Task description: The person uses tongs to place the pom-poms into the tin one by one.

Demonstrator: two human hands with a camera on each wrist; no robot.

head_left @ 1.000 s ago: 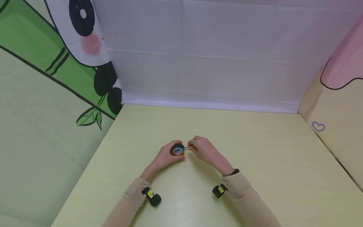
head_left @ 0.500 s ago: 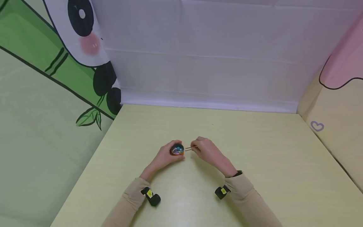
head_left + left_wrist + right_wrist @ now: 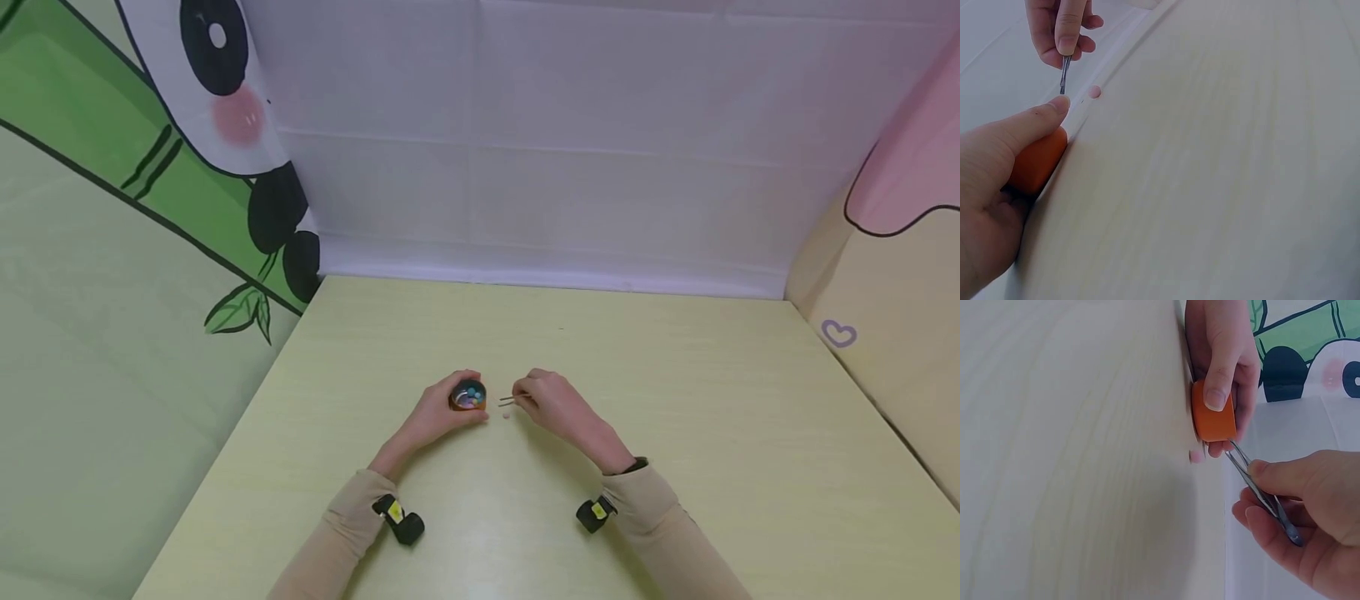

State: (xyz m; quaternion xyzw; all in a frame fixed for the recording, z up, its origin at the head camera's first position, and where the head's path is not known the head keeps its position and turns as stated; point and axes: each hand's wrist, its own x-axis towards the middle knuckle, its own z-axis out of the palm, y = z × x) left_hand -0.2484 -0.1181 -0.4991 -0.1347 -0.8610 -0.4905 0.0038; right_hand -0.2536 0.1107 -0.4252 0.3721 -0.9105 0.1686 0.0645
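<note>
My left hand (image 3: 438,410) grips a small round orange cup (image 3: 1213,412) standing on the table, thumb on the near side and fingers round the far side. In the head view its dark inside holds several small balls (image 3: 472,396) in blue, pink and yellow. My right hand (image 3: 551,402) pinches metal tweezers (image 3: 1266,497) between thumb and fingers. The tweezers point left at the cup, their tips apart from each other with nothing between them. On the table just below the tips lies a small pink ball (image 3: 1094,92), to the right of the cup.
The pale wooden table (image 3: 675,375) spreads out around both hands. A white cloth backdrop (image 3: 555,208) rises behind its far edge, with printed panels at the left and right sides. Black wrist cameras (image 3: 405,525) sit on both sleeves.
My right hand has drawn the tweezers away from the cup's rim, rightward and slightly nearer to me. The pink ball now shows on the table. My left hand and the cup stay put.
</note>
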